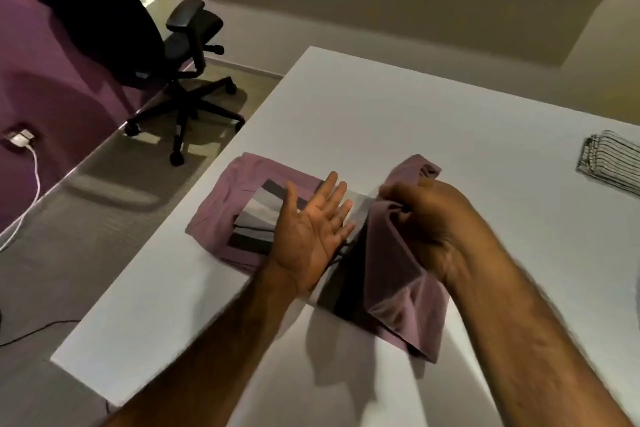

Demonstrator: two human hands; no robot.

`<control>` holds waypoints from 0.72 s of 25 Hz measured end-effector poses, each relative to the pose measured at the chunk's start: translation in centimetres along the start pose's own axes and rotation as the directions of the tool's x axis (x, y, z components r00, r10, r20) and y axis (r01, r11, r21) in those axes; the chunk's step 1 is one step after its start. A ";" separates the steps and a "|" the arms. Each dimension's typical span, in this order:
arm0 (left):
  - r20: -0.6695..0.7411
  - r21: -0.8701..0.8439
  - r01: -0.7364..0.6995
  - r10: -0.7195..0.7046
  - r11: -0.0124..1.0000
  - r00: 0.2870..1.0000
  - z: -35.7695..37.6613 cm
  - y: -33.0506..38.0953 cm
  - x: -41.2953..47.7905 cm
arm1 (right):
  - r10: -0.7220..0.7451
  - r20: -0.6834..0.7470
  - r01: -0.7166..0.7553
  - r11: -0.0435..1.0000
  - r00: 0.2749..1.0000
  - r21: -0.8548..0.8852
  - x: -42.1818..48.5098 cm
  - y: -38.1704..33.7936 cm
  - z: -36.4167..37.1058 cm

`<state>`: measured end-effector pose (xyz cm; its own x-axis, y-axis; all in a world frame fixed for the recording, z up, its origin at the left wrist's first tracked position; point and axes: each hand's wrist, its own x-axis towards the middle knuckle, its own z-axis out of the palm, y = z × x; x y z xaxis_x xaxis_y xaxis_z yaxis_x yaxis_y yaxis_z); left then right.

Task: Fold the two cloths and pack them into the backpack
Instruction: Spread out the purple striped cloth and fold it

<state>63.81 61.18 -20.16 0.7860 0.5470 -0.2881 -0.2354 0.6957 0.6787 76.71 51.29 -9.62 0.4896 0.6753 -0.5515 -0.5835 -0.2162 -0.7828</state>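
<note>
Left hand: fingers straight and spread, held flat at the middle of the cloth, gripping nothing. Right hand: fingers curled, bunching a raised edge of the soft mauve fabric cloth with a grey-and-black striped panel, which lies part-folded on the near half of the flat white table.

Judgement: the cloth is light and limp and drapes freely. It is best taken at corners or hem, with folds pressed flat to hold. The table top looks smooth, so the fabric may slide.

A folded white cloth with thin dark stripes sits well apart at the right edge. Beyond are a black wheeled office chair and a purple wall. No backpack identified.
</note>
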 end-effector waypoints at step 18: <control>-0.180 0.729 -0.025 0.226 0.685 0.957 -17.3 11.9 0.9 | -0.517 0.111 0.262 0.228 0.849 -0.938 15.2 10.4 16.5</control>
<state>51.78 78.02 -24.01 0.5964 0.7648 -0.2437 0.2357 0.1233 0.9640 67.41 70.91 -21.42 0.6450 0.7635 -0.0315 0.6028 -0.5337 -0.5931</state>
